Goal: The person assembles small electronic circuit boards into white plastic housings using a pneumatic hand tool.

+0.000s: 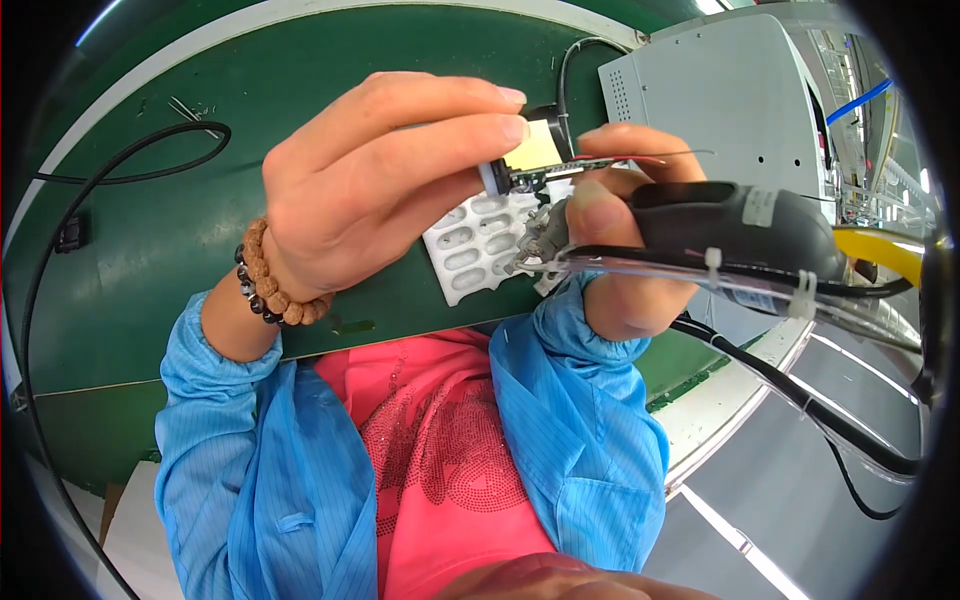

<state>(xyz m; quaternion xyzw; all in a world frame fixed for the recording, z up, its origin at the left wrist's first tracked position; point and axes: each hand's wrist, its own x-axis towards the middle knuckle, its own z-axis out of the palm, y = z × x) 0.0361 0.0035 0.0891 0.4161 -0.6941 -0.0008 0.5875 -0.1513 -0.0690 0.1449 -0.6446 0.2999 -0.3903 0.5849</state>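
- Left hand [365, 175]: closed in a fingertip pinch on the board [548, 173], at its near end, thumb side mostly hidden.
- Board: small, narrow, edge-on to view, sits between the two hands, just right of the left fingertips. Black-and-white end piece [494, 178] right at those fingertips.
- Red wire [640, 159] runs from the board's far end, past the right index finger; a thin bare wire [695, 152] sticks out further right.
- Right hand [612, 222]: curled round the tool [740, 222], thumb up front near the board. Can't tell if it also pinches board or wire; the tool hides part of the grip.
- Tool: black body lying across the right hand; grey front end [540, 240] below the board, left of the right thumb. Contact between the two: can't tell.
- Clear tube [640, 265] along the tool's underside, zip ties [713, 262] on it. Yellow cable [880, 250] off to the right of the hand.
- Yellow pad [535, 148] behind the board, just past the left fingertips.
- White tray [452, 288], oval pockets, on the table under and between the hands.
- Grey machine [710, 90] beyond the right hand.
- Black cable [28, 340] looped well left of the left hand; bracelets [258, 275] on that wrist.
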